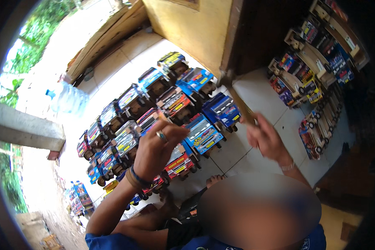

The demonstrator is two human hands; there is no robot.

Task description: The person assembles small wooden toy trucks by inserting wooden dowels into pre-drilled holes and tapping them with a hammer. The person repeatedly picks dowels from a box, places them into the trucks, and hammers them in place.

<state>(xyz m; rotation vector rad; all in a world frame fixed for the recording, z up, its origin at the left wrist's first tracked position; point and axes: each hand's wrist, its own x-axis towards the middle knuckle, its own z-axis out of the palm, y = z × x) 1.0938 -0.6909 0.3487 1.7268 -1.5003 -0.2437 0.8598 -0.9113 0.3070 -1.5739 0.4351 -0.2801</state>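
Note:
My left hand [156, 148], with a ring and dark wristbands, is raised over rows of colourful toy trucks [171, 106] standing on the white tiled floor [258, 89]. Its fingers are curled together; whether they pinch something small is unclear. My right hand [266, 139], blurred by motion, grips a thin brown wooden stick [242, 106] that points up and left toward the door frame. The blue toy truck [223, 109] lies just left of the stick.
More toy trucks [316, 83] are stacked along the dark wall at right. A clear plastic water bottle [68, 98] stands at the left floor edge by a concrete ledge [25, 129]. A yellow wall [196, 29] rises behind. Toes [214, 180] show below the trucks.

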